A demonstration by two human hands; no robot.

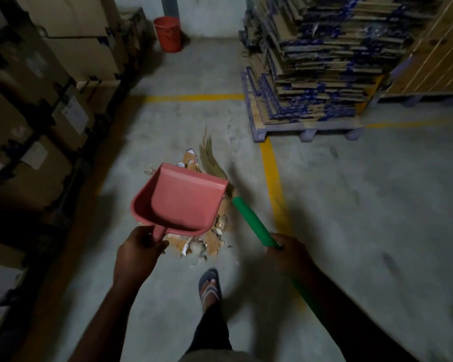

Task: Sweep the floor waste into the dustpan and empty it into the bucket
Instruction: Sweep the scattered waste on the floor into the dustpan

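The waste, torn card and paper, lies in one heap at the centre of the frame, so the gathering looks done. The left hand grips the dustpan by its handle. The pan covers much of the heap, and its inside shows bare, so nothing seems scooped yet. The right hand is wrapped round the green handle of the broom, whose bristles reach past the heap's far side. The bucket stands at the top of the frame, well apart from the heap. Sweeping in, carrying and tipping appear left to do.
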